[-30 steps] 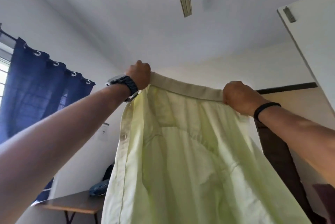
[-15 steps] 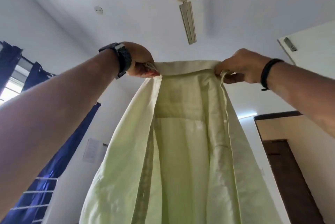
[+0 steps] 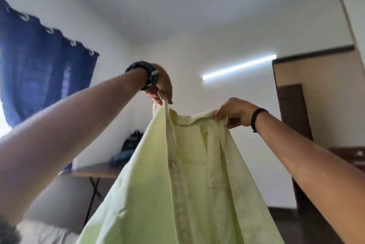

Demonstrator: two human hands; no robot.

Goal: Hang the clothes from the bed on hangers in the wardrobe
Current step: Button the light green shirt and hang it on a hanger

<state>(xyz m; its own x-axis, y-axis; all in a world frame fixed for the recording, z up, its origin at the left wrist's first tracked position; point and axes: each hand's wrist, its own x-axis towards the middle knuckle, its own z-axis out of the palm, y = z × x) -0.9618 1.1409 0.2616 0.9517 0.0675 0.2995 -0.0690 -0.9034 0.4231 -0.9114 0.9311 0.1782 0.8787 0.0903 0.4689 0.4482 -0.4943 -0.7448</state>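
A pale yellow-green button shirt [image 3: 189, 184] hangs open in front of me, held up by its collar. My left hand [image 3: 161, 85], with a dark watch on the wrist, pinches the left end of the collar and front placket, lifted higher. My right hand [image 3: 235, 112], with a black band on the wrist, grips the right end of the collar lower down. The shirt's lower part runs out of view at the bottom. No hanger is in view.
A blue curtain [image 3: 39, 70] covers the window at left. A dark table [image 3: 94, 172] with a bag [image 3: 130, 145] stands against the far wall. A brown wardrobe or door frame [image 3: 292, 117] stands at right. A lit tube light [image 3: 239, 67] is on the wall.
The view has dropped from the ceiling fan toward the room. Both hands have come lower with the shirt, and the left hand now holds its collar end higher than the right.
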